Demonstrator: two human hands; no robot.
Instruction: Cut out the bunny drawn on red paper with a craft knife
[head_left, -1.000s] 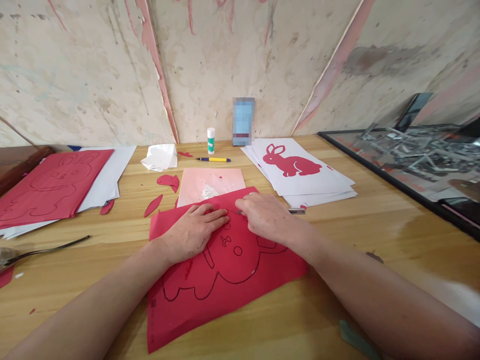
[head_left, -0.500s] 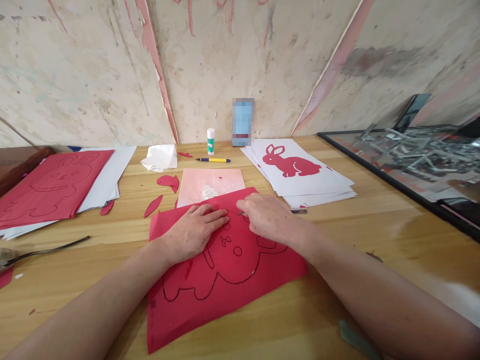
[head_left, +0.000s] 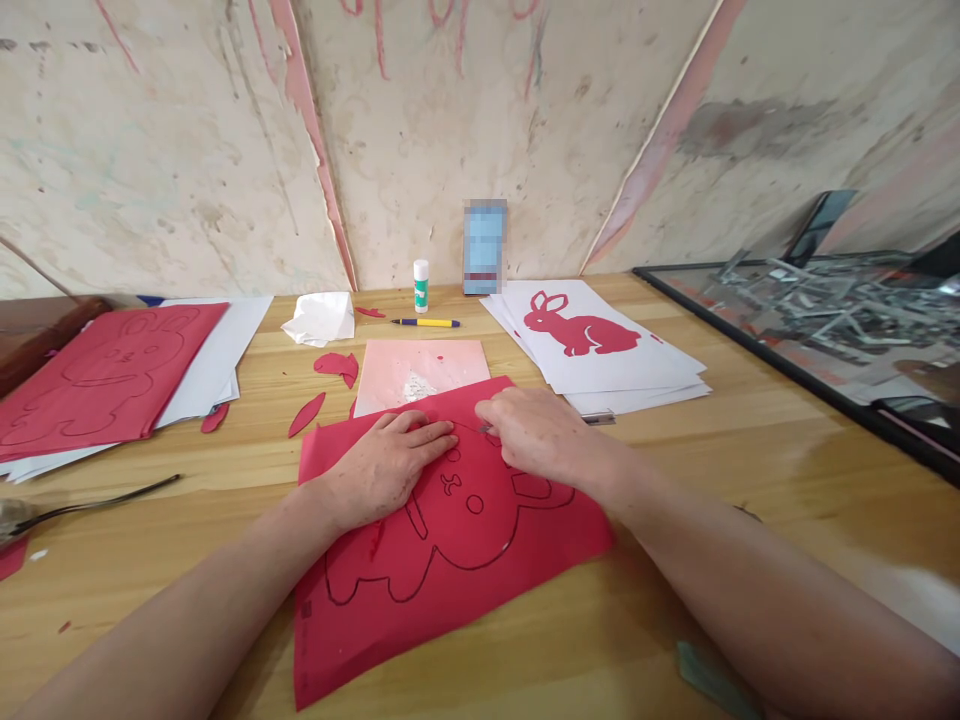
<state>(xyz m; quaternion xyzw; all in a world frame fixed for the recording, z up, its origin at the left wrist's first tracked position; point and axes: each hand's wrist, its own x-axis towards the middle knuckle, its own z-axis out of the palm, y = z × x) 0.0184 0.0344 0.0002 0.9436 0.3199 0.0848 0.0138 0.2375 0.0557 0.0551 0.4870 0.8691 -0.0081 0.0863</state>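
Desk: smooth pale wood with long yellowish grain.
Wall: stained, rough plaster with peeling pink strips.
Mat: flat pink rectangle with a worn white patch, partly under the red sheet.
Scraps: thin red offcuts, one leaf-shaped; crumpled white paper behind them.
Right-side stack: smooth white sheets bearing a red rabbit.
Left hand: spread flat, fingers extended, pressing the red sheet.
Right hand: fist-like, closed around a slim metal tool, mostly hidden, at the sheet's far edge.
Since a second ago: right hand has slid slightly rightward; left hand and sheet look nearly unchanged.
Red sheet: mid-desk under both hands, set askew, matte, black-outlined with a rounded rabbit, slit near its neck.
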